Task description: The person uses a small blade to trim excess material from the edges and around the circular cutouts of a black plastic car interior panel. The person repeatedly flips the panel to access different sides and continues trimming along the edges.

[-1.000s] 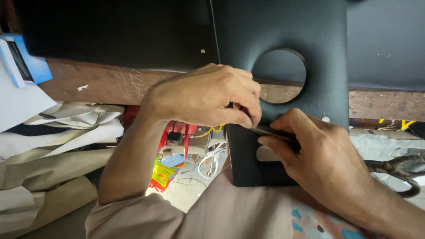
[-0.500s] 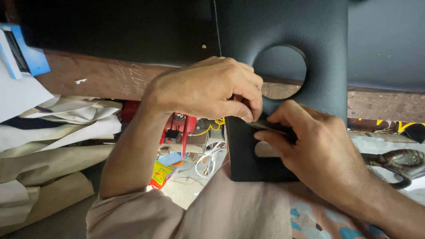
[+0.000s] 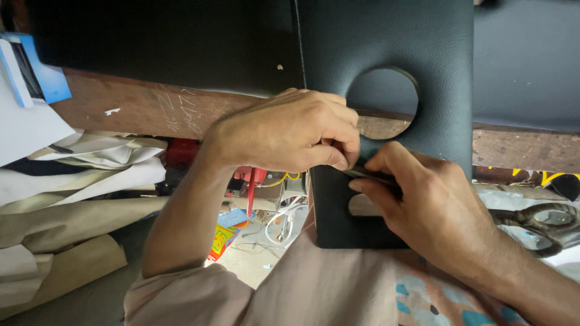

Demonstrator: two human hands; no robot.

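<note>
Two bare hands meet at the middle of one dark leatherette-covered panel (image 3: pixel 386 42), which hangs over the edge of a wooden bench (image 3: pixel 151 108) and down toward the person's lap. The left hand (image 3: pixel 290 130) is curled tight, fingers bunched and pressing down on the panel just beside the round hole; something reddish peeks from under its fingers, though what it is cannot be told. The right hand (image 3: pixel 435 211) pinches one thin dark tool (image 3: pixel 371 175) between thumb and forefinger, its tip meeting the left hand's fingertips — the rest of it is hidden by the hand.

The panel carries two cut-outs: one round hole (image 3: pixel 383 102) above the hands and one small slot (image 3: pixel 362 205) below them, partly covered by the right hand's fingers.

Farther out, one pair of large scissors (image 3: pixel 541 226) lies to the right, apart from both hands. To the left sit folded sheets of beige and white fabric (image 3: pixel 66 199), and at the far left edge one blue-edged item (image 3: pixel 36 78). Below the bench — a clutter of wires (image 3: pixel 278 217) and one red tool (image 3: pixel 251 181).
</note>
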